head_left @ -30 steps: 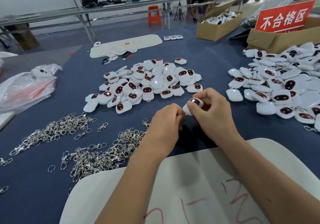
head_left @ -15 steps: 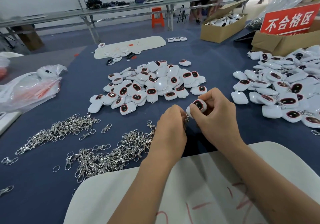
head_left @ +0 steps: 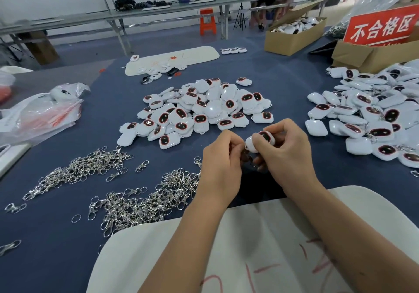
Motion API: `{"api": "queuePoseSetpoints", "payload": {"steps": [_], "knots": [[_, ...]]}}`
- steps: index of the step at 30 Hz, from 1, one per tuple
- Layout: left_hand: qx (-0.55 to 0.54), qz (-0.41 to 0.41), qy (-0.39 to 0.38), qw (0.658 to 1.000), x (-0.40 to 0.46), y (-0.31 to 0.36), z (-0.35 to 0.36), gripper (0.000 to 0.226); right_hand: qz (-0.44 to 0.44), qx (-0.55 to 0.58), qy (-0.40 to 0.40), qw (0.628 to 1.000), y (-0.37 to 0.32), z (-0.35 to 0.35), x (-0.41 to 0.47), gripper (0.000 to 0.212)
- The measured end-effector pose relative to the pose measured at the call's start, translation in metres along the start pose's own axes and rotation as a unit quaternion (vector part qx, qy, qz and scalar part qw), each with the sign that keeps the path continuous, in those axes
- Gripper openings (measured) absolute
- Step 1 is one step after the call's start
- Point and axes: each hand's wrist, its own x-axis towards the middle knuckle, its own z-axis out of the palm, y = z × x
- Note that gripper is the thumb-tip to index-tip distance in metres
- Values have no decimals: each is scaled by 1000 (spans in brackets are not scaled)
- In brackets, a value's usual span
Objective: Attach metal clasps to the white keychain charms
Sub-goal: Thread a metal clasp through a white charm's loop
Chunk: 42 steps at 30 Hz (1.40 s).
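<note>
— Where's the charm [head_left: 260, 141] just now?

— Lifted above the near edge of the worktop [head_left: 68, 236], pinched in the right hand [head_left: 285, 150], dark face up.

— And the left hand [head_left: 221, 163]?

— Its fingers [head_left: 235, 144] are curled tight against the charm's lower end, presumably on a clasp; the clasp itself is mostly hidden.

— So which step?

— Fitting the ring to the charm's loop, I'd judge. Next it needs threading fully through, then probably goes with the right-edge pile [head_left: 374, 120].

— Supplies?

— Loose clasps [head_left: 140, 202] at the near left, bare charms [head_left: 199, 111] mid-worktop.
</note>
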Motion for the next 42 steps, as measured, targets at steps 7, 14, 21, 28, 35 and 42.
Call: {"api": "queuePoseSetpoints", "payload": {"steps": [7,14,21,28,35,42], "knots": [[-115,-71,3,991,7,-4,-4,12,40,91,3,995,2,-3,5,20],[-186,-94,8,978,8,-6,-5,14,38,122,-22,992,1,-3,4,23],[-138,-71,48,987,8,-4,-5,17,39,101,-28,994,0,-2,3,26],[204,118,-3,972,2,4,-6,19,31,20,0,999,3,-1,1,26],[18,28,58,998,0,5,1,16,29,97,9,995,1,-2,2,26],[-215,-91,51,971,7,0,4,6,53,186,-25,981,2,-2,6,23]]}}
